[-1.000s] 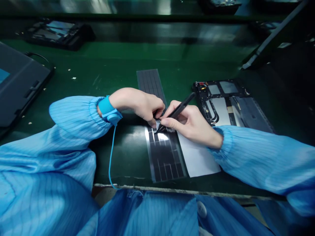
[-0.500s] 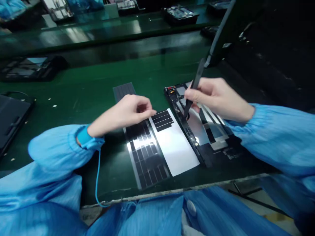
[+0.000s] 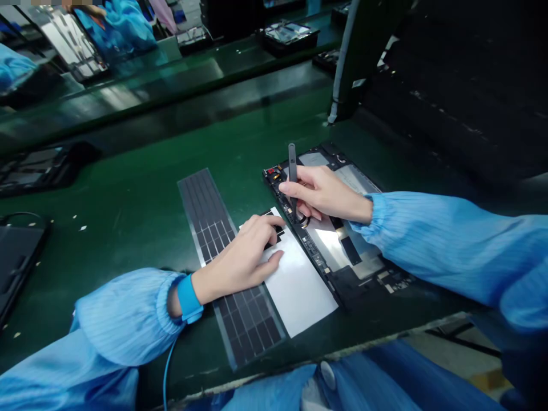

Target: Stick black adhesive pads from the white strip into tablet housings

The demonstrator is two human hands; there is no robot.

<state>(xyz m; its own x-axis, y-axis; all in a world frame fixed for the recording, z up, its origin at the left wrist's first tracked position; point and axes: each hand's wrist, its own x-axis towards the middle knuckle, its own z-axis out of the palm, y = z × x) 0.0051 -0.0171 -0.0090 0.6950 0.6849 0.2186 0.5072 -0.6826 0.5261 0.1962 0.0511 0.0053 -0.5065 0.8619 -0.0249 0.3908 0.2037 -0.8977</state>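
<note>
My right hand (image 3: pixel 319 191) is closed around dark tweezers (image 3: pixel 292 171), held upright with the tip down at the left edge of an opened flat electronic device (image 3: pixel 331 240). My left hand (image 3: pixel 246 251) lies over a white sheet (image 3: pixel 299 297) carrying black strips, its thumb and fingers apart and its fingertips on the strips. Beneath that wrist runs a long clear sheet of dark rectangles (image 3: pixel 252 322). A blue band (image 3: pixel 189 298) with a cord circles my left wrist.
A black case (image 3: pixel 19 245) sits at the left edge, with another opened device (image 3: pixel 38 165) behind it. More devices (image 3: pixel 289 35) stand beyond the raised ledge. A grey post (image 3: pixel 340 68) rises behind the device. Blue sleeves of another person (image 3: pixel 124 25) show at the back left.
My left hand has come down onto the white sheet, its thumb and fingers now apart. The tweezers stand more upright, their tip still at the device's left edge. The camera view has shifted.
</note>
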